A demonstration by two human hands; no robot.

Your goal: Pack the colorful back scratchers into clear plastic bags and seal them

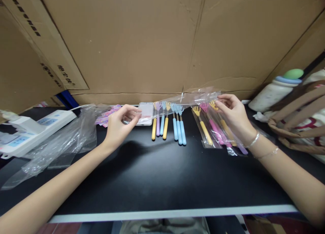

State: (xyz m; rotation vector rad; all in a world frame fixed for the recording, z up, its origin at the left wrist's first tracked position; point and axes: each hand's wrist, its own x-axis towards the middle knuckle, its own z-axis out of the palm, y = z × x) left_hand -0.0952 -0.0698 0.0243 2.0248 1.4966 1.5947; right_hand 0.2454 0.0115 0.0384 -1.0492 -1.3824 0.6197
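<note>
A clear plastic bag (188, 99) is stretched flat between my two hands above the black table. My left hand (123, 120) pinches one end, near a white phone (146, 110); my right hand (232, 113) pinches the other end. Below the bag lie several unwrapped back scratchers with hand-shaped heads: a yellow one (153, 129), a purple one (158, 125) and light blue ones (179, 132) among them. Under my right hand lie bagged back scratchers, including a yellow one (206, 133) and a pink one (218, 131).
A pile of clear bags (66, 139) and colourful printed cards (108, 116) lie on the left, beside a white power strip (38, 130). On the right, a white bottle (273, 91) leans near a bag with brown straps (299, 125). Cardboard (152, 41) walls the back.
</note>
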